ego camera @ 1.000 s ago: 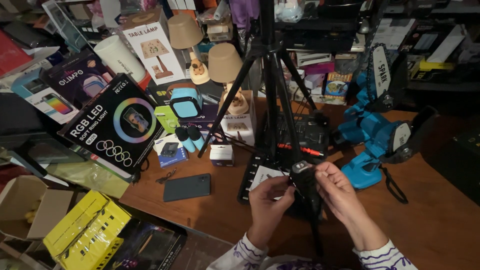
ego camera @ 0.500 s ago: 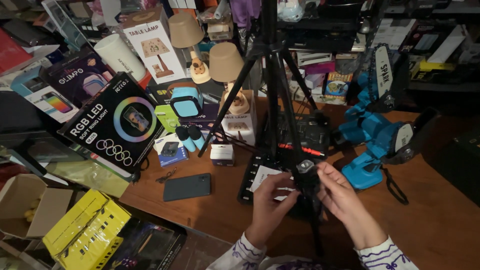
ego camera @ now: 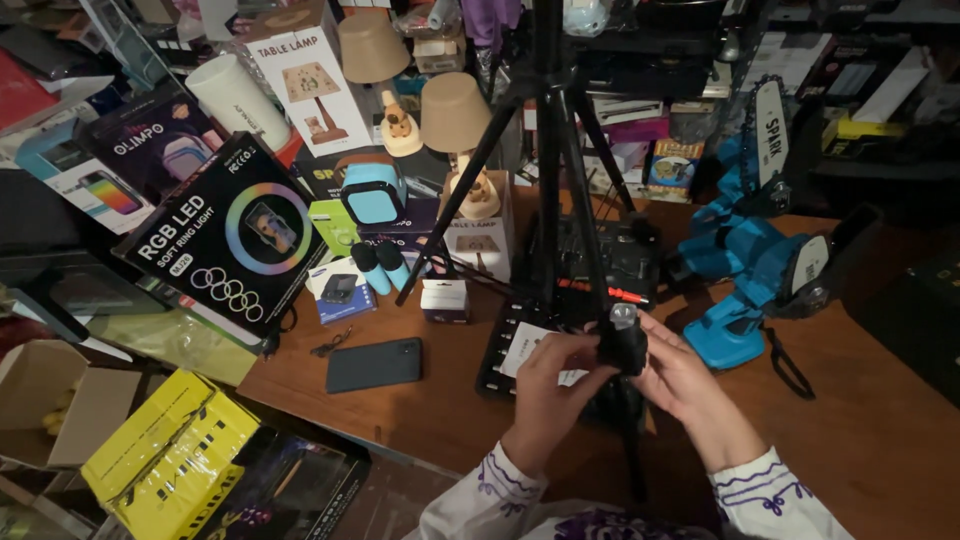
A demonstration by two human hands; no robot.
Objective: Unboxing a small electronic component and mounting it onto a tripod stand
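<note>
A tall black tripod (ego camera: pixel 548 160) stands on the brown wooden table (ego camera: pixel 880 420), one leg running toward me. On that near leg sits a black clamp with a grey knob (ego camera: pixel 624 335). My left hand (ego camera: pixel 548 385) pinches the clamp from the left, fingers closed on it. My right hand (ego camera: pixel 685 380) wraps the clamp and leg from the right. Under my hands lies a black tray with a white card (ego camera: pixel 522 345).
A dark phone (ego camera: pixel 374 364) lies flat to the left. Behind it are a ring-light box (ego camera: pixel 225 240), small table lamps (ego camera: pixel 455 120) and assorted boxes. Blue chainsaw-shaped tools (ego camera: pixel 755 250) fill the right. Yellow packs (ego camera: pixel 165 450) sit below the table edge.
My hands and the clamp have stayed on the near tripod leg, with only small shifts of the fingers around it. The view has barely moved.
</note>
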